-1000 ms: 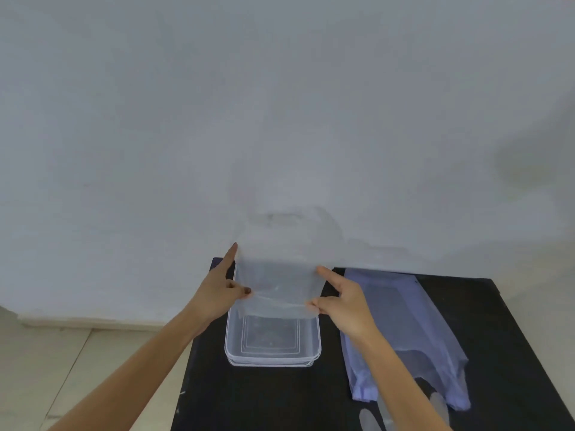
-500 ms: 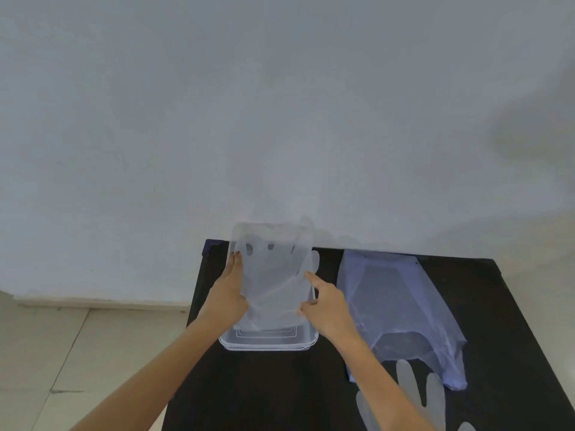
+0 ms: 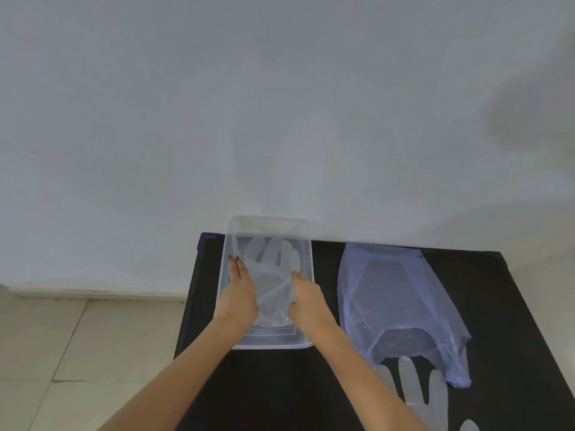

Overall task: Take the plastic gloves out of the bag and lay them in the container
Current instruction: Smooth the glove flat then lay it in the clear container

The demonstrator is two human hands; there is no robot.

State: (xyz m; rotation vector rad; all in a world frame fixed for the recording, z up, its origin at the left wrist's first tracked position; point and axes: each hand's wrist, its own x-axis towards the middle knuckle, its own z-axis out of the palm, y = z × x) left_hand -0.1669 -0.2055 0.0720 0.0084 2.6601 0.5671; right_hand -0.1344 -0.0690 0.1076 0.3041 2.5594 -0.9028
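Note:
A clear plastic container [image 3: 306, 345] stands on the left part of a black table [image 3: 280, 387]. Inside it lies a thin see-through plastic glove [image 3: 273, 259], fingers pointing away from me. My left hand [image 3: 239, 293] presses flat on the glove's left side and my right hand [image 3: 306, 298] rests on its right side, both inside the container. A pale blue plastic bag [image 3: 401, 306] lies flat to the right of the container. Another see-through glove [image 3: 423, 396] lies on the table below the bag, partly covered by my right forearm.
The table stands against a white wall [image 3: 280, 119]. Its left edge drops to a tiled floor [image 3: 77, 353]. Bare black tabletop shows in front of the container and to the right of the bag.
Both hands lowered the glove from above the container down into it and now press it flat. The view tilted downward, showing more of the table.

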